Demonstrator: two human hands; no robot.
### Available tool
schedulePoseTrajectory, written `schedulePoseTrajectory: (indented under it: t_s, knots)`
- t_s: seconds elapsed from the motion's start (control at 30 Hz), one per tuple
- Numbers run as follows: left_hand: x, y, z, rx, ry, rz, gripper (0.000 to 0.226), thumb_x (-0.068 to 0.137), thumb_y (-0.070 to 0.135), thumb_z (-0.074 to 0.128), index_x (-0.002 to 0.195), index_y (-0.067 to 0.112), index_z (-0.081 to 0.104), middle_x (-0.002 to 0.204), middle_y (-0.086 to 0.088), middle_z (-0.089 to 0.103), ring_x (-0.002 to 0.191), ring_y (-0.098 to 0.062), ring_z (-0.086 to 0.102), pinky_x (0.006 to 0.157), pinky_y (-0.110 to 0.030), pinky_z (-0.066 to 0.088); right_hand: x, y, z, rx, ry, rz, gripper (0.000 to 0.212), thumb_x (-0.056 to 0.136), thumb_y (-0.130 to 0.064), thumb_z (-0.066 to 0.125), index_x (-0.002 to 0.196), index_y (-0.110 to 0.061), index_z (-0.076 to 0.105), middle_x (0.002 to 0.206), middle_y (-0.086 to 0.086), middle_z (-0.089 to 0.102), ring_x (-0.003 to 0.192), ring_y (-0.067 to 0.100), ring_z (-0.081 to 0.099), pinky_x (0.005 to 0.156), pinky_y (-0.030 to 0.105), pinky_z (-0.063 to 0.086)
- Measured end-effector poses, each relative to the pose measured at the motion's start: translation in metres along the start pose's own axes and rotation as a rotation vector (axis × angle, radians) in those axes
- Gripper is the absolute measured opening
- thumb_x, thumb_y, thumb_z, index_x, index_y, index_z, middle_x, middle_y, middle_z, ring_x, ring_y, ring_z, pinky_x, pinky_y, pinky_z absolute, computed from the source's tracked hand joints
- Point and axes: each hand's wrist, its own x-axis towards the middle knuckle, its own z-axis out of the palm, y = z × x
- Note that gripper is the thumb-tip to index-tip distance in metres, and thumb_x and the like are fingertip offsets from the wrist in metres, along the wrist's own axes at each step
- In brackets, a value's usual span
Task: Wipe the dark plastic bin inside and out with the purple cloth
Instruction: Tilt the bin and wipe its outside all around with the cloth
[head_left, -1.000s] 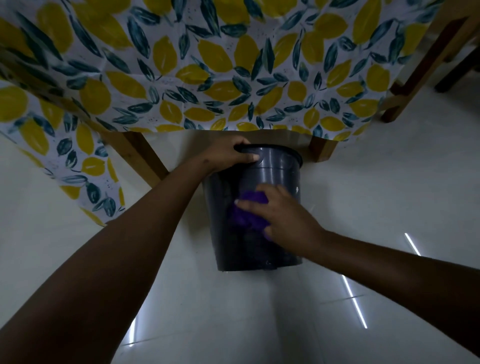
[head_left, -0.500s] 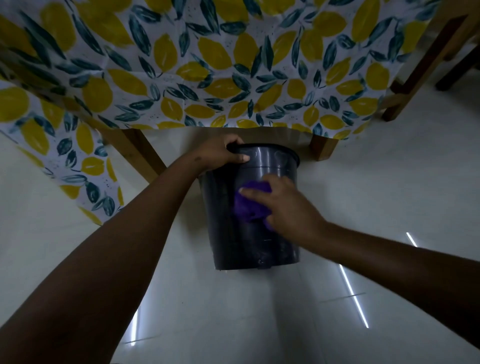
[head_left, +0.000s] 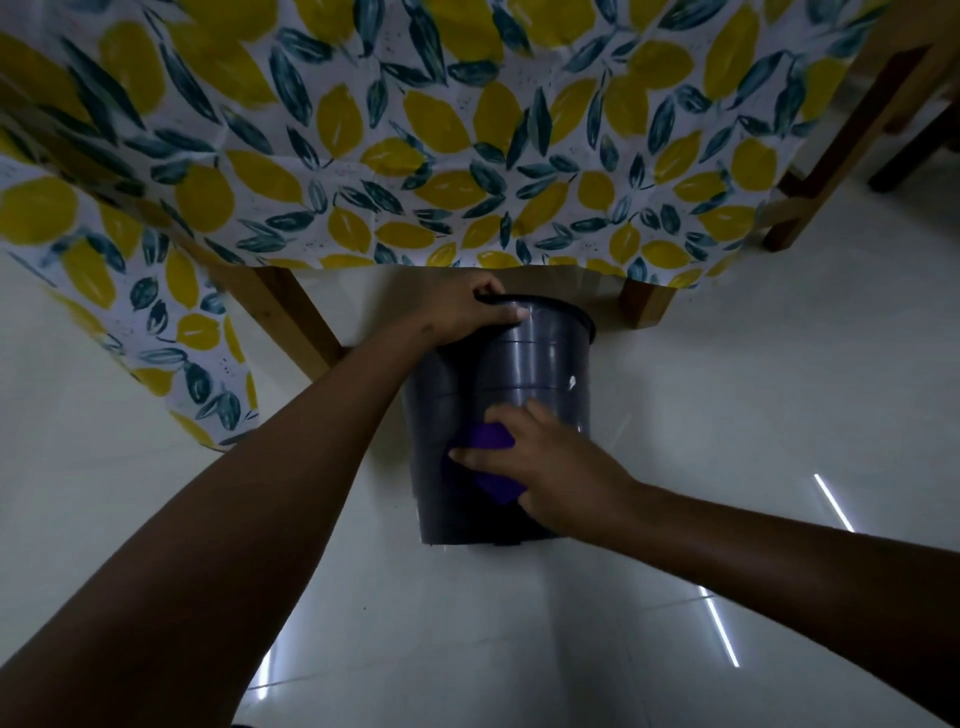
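Observation:
The dark plastic bin (head_left: 545, 364) stands upright on the pale tiled floor, just in front of a table. My left hand (head_left: 470, 312) grips the bin's rim on its left side, fingers curled over the edge. My right hand (head_left: 550, 462) presses the purple cloth (head_left: 491, 467) flat against the near outer wall, low down and close to the base. Most of the cloth is hidden under my fingers. The inside of the bin is not visible from here.
A tablecloth with yellow lemons and dark leaves (head_left: 415, 130) hangs over the wooden table, down to just above the bin. Wooden table legs stand at left (head_left: 291, 322) and right (head_left: 644, 306) of the bin. Another wooden leg (head_left: 831, 156) is at far right.
My right hand slid the purple cloth up the bin's outer wall, then down to near its base. The left hand kept its hold on the rim.

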Motion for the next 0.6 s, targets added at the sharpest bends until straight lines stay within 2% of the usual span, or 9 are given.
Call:
schedulePoseTrajectory:
  t_s: [0.03,0.1,0.2,0.27,0.37,0.47,0.53,0.6]
  knots:
    - [0.0,-0.001,0.001,-0.061,0.048,-0.006,0.029,0.075,0.042,0.077,0.083,0.018,0.062,0.081,0.005,0.058,0.076,-0.007,0.053,0.066,-0.024,0.039,0.001,0.007,-0.004,0.021,0.029,0.018,0.077,0.066,-0.003,0.07,0.134,-0.031,0.046,0.132,0.014,0.044,0.113,0.033,0.042,0.086,0.044,0.045]
    - [-0.001,-0.004,-0.001,-0.152,0.054,-0.012,0.03,0.075,0.037,0.078,0.068,0.019,0.055,0.066,0.004,0.051,0.062,-0.006,0.047,0.058,-0.023,0.035,0.004,0.021,-0.015,0.045,0.114,0.092,0.08,0.062,-0.003,0.074,0.132,-0.031,0.049,0.129,0.015,0.045,0.111,0.035,0.044,0.087,0.042,0.044]
    - [-0.005,-0.004,-0.006,-0.157,-0.013,0.016,0.028,0.082,0.029,0.074,0.068,0.019,0.052,0.065,0.005,0.048,0.057,-0.002,0.043,0.053,-0.016,0.033,0.01,0.048,-0.029,0.093,0.292,0.256,0.076,0.061,0.0,0.068,0.129,-0.028,0.053,0.125,0.019,0.044,0.109,0.037,0.045,0.092,0.041,0.043]
    - [-0.004,-0.005,-0.01,-0.082,-0.026,0.029,0.021,0.085,0.029,0.07,0.077,0.015,0.056,0.073,0.002,0.052,0.065,-0.004,0.047,0.057,-0.016,0.035,0.01,0.065,-0.029,0.085,0.321,0.305,0.073,0.062,0.003,0.066,0.129,-0.024,0.054,0.123,0.02,0.044,0.108,0.038,0.045,0.092,0.036,0.04]
    - [0.002,-0.01,-0.012,0.108,-0.033,0.054,0.013,0.091,0.029,0.062,0.092,0.015,0.062,0.088,0.002,0.058,0.083,-0.012,0.052,0.069,-0.024,0.037,0.006,0.069,-0.014,0.151,0.287,0.354,0.073,0.068,0.003,0.065,0.134,-0.024,0.049,0.124,0.019,0.042,0.112,0.036,0.044,0.095,0.03,0.034]
    - [0.001,-0.013,-0.008,0.087,0.019,0.074,0.018,0.092,0.025,0.062,0.102,0.01,0.067,0.096,0.003,0.061,0.091,-0.008,0.054,0.066,-0.015,0.037,-0.004,0.043,0.009,0.155,0.156,0.246,0.084,0.068,0.0,0.069,0.139,-0.032,0.038,0.131,0.017,0.038,0.116,0.036,0.042,0.098,0.036,0.039]
    - [-0.001,-0.014,-0.006,0.011,0.034,0.059,0.021,0.083,0.031,0.072,0.091,0.012,0.069,0.085,0.005,0.063,0.078,-0.001,0.056,0.058,-0.007,0.038,-0.007,0.03,0.017,0.093,0.04,0.097,0.087,0.069,-0.003,0.071,0.14,-0.035,0.033,0.136,0.016,0.037,0.12,0.036,0.039,0.095,0.042,0.041]
    - [-0.003,-0.013,-0.006,-0.048,0.026,0.052,0.026,0.074,0.033,0.08,0.077,0.014,0.063,0.07,0.008,0.057,0.06,0.008,0.051,0.052,-0.006,0.036,-0.002,0.033,0.016,0.104,0.067,0.076,0.083,0.071,-0.005,0.07,0.14,-0.035,0.035,0.135,0.015,0.038,0.119,0.034,0.039,0.095,0.041,0.042]
